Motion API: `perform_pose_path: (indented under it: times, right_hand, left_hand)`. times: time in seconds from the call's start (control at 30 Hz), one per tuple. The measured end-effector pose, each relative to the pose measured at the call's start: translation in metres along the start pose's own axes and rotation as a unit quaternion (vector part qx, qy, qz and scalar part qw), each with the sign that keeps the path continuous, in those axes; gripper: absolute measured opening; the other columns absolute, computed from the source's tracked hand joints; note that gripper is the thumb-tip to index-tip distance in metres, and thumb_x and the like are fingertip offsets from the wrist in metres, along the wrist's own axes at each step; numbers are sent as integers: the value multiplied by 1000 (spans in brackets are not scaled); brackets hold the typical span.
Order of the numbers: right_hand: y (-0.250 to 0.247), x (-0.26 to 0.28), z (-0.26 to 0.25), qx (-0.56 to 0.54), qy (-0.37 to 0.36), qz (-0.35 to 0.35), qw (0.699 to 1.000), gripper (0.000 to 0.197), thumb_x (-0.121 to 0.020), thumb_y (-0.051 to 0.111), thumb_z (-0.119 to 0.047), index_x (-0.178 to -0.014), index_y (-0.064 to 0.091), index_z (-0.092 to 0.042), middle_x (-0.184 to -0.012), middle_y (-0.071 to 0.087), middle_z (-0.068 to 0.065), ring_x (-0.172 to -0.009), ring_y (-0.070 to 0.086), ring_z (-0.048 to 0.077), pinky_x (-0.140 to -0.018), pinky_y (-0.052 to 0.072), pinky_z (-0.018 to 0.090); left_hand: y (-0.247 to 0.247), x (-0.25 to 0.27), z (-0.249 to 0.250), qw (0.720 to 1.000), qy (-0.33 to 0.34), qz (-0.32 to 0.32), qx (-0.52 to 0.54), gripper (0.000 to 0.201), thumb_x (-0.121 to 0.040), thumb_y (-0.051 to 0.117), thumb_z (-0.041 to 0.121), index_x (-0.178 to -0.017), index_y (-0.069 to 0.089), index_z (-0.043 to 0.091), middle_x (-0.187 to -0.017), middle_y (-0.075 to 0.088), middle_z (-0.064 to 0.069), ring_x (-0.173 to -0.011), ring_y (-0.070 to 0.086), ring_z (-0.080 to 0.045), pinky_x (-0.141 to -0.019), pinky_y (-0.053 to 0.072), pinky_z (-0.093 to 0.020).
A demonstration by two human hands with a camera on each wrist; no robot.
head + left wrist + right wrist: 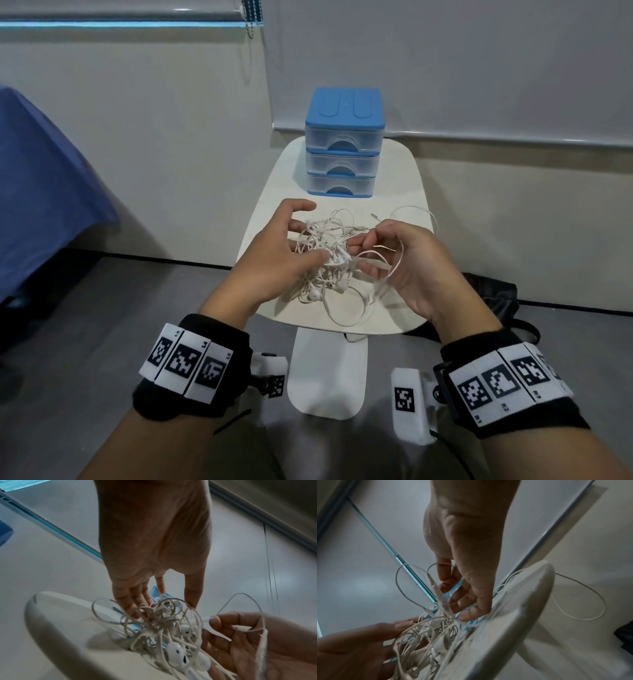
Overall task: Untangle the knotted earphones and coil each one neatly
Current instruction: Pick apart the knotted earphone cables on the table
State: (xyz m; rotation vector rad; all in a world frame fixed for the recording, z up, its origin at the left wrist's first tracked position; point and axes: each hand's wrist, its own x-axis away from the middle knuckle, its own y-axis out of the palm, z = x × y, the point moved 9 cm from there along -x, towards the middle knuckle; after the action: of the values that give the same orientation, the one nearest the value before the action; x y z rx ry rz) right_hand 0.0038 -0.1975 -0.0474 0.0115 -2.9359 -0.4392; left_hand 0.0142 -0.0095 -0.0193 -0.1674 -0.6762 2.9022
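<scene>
We held a tangle of white earphones (325, 253) in front of the blue drawer unit (343, 144). Our left hand (274, 250) gripped the tangle between thumb and spread fingers. Our right hand (407, 263) pinched one plug end (208, 619), its cable running left into the tangle.

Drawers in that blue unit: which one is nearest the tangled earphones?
The bottom drawer, lowest of the three stacked, just behind the earphone tangle on the white table.
</scene>
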Motion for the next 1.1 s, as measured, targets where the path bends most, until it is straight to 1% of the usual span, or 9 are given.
perform_pose_path:
  times: [0.07,0.13,0.2,0.33,0.5,0.63,0.7,0.97,1.1]
  right_hand:
    - [-2,-1,6,-11,13,2,1000,28,-89,49,-5,-66,65,-6,-101,74,22,-87,70,26,-84,53,45]
    - [-6,-2,11,-25,23,8,999,31,-91,50,-5,-66,68,-6,-98,74,21,-85,70,25,-93,55,50]
    - [-10,-3,14,-37,34,17,999,32,-94,49,-6,-68,68,-5,-91,73,18,-89,68,28,-97,55,52]
    - [-17,0,17,-47,45,28,997,36,-95,50,-3,-65,69,-3,-78,68,14,-87,62,29,-95,57,52]
    - [-18,0,17,-25,49,11,998,33,-94,52,-5,-68,72,-5,-79,67,11,-75,60,22,-99,56,54]
    - [-18,-1,17,-14,55,4,998,27,-93,52,-5,-75,72,0,-77,62,16,-85,55,27,-100,55,54]
    - [-17,-1,17,-4,56,0,998,26,-93,52,-5,-77,73,0,-77,61,15,-84,56,26,-99,56,52]
    - [-14,-3,9,88,34,4,996,27,-92,54,-2,-78,77,-1,-78,60,18,-66,58,18,-89,59,47]
    - [-16,-8,-12,224,-38,47,973,20,-93,62,-10,-83,79,-13,-76,68,-1,-67,57,11,-77,48,34]
  left_hand:
    - [-2,0,-7,999,-29,-1,-31,64,-83,84,35,-132,44,46,-110,56,8,-83,63,-13,-77,53,-30]
    - [0,-1,-11,997,-43,-15,-65,58,-85,82,37,-130,47,43,-94,58,6,-70,60,-11,-65,48,-24]
    - [4,-1,-11,997,-37,-25,-70,48,-88,77,23,-125,52,40,-71,50,11,-53,48,-9,-53,41,-21]
    - [3,-2,-12,998,-28,-22,-47,51,-88,60,-1,-121,57,38,-52,39,16,-52,38,-10,-61,37,-29]
    - [2,-4,-13,999,-29,-30,-28,50,-91,55,-1,-119,60,41,-63,41,7,-63,42,-17,-68,38,-34]
    - [11,-3,-5,998,-44,-45,-18,20,-96,67,37,-115,64,40,-73,62,9,-66,58,-8,-70,42,-30]
    - [14,-6,-3,997,-34,-31,-58,25,-91,72,48,-112,64,38,-86,69,10,-71,65,-7,-71,46,-29]
    - [13,-18,-2,992,-9,7,-127,10,-90,75,32,-95,67,27,-86,69,10,-79,63,-13,-68,46,-27]
    - [6,-18,-3,997,-3,18,-75,12,-89,77,22,-97,71,30,-91,71,7,-76,62,-12,-70,49,-24]
